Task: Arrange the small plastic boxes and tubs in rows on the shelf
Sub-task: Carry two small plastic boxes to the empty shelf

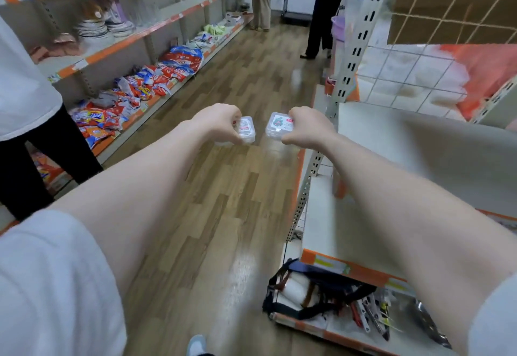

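Two clear boxes, left hand (221, 123) gripping one (246, 129), right hand (306, 129) gripping another (278, 126)

We stand in a shop aisle — long orange-edged shelves (117, 47) with price tags, bagged goods (134, 89), stacked plates (92, 29) — wood-look floor (223, 187) between.

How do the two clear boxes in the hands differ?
1. Label: the left-hand box carries a white label with red print; the right-hand box shows a greenish picture label with a small red tag.
2. Pose: the left-hand box tips its label up and toward the camera; the right-hand box faces more upward, one corner pointing away.

Shared: both are small clear plastic boxes, each in the grip of one hand, left hand and right hand, held over the aisle floor.
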Tool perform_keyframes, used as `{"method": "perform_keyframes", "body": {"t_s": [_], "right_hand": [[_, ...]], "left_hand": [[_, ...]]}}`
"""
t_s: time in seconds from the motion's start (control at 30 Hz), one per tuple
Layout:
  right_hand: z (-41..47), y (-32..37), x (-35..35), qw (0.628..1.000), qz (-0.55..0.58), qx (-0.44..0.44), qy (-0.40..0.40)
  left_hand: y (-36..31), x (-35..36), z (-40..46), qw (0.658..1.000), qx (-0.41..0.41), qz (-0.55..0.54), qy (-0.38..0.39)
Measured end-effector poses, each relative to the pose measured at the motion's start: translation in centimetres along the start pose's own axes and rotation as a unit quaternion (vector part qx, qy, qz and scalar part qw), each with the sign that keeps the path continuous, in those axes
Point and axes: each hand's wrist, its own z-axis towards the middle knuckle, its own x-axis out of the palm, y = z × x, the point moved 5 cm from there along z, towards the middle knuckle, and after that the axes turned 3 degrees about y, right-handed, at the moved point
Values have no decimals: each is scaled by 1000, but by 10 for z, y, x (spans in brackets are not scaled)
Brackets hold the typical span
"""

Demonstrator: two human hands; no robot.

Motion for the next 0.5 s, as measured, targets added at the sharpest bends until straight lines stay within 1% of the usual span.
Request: {"method": "perform_keyframes", "body": {"t_s": [0.1,0.2,0.37,0.5], "right_hand": [[32,20,22,999,-19,30,21],[59,35,35,998,-19,55,22],[91,55,48,995,-33,85,35],[121,60,51,994,-43,95,30]], "left_hand": [[41,-3,22,1000,12,12,18],[73,-10,43,999,30,26,37],[107,-15,70,997,52,32,56],[124,-16,99,995,63,25,67]]}}
